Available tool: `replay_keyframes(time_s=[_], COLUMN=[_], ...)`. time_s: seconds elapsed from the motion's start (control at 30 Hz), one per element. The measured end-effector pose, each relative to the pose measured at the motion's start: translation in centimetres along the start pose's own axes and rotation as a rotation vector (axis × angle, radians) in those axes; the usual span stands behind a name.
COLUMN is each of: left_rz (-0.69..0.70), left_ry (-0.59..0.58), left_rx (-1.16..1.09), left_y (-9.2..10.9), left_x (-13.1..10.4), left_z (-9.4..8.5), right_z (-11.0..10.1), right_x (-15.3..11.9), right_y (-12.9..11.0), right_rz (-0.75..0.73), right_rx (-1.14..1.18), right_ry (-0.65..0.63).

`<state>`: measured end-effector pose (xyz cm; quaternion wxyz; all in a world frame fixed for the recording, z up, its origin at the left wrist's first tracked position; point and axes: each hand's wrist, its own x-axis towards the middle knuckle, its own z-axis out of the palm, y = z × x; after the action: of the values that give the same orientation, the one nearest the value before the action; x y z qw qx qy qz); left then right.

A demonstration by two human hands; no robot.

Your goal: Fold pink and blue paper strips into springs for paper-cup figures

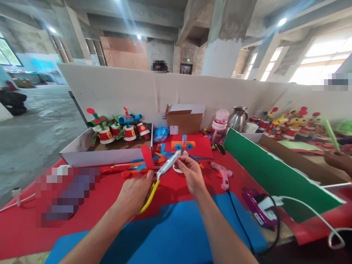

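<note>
My left hand point(134, 193) is closed round the yellow handle of a pair of scissors point(168, 164). The blades point up and away, their tips close to the fingers of my right hand point(194, 173). Those fingers are pinched together at a small white piece point(178, 168), partly hidden by the hand and the blades; its kind is unclear. Just behind stands a paper figure with an orange roll point(189, 145) for a head, blue ring eyes and a coiled paper strip point(184, 139) on top. Folded blue and white strips lie beside it, partly covered by my hands.
A white box point(110, 157) with several paper-cup figures stands at the left. On the right are a pink glue gun point(223, 173), a purple power strip point(260, 211) with cables, and a green box wall point(275, 176). Blue sheet point(165, 234) lies in front. Another person's hand point(339, 161) shows far right.
</note>
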<state>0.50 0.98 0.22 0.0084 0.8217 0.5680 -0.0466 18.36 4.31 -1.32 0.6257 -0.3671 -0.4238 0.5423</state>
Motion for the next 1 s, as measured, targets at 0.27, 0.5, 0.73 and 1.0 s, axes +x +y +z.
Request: replay_keyframes(time_s=[0.27,0.5,0.73,1.0], left_rz=[-0.006,-0.003,0.006,0.001], left_ry=[0.024,0.01,0.01,-0.005], left_rx=[0.005,0.007,-0.016,-0.023], left_y=[-0.06,-0.1,-0.2,-0.14], left_x=[-0.04,-0.05,0.06,0.03], left_z=[0.13,-0.03,0.25,0.07], right_z=[-0.02,0.04,-0.19,-0.16], right_x=[-0.04,0.05,0.13,0.39], right_y=[-0.05,-0.14,0.0,0.12], right_rz=[0.013,0.006,0.007,0.0], right_rx=[0.031,0.063,0.053,0.068], right_ry=[0.012,0.009,0.006,0.005])
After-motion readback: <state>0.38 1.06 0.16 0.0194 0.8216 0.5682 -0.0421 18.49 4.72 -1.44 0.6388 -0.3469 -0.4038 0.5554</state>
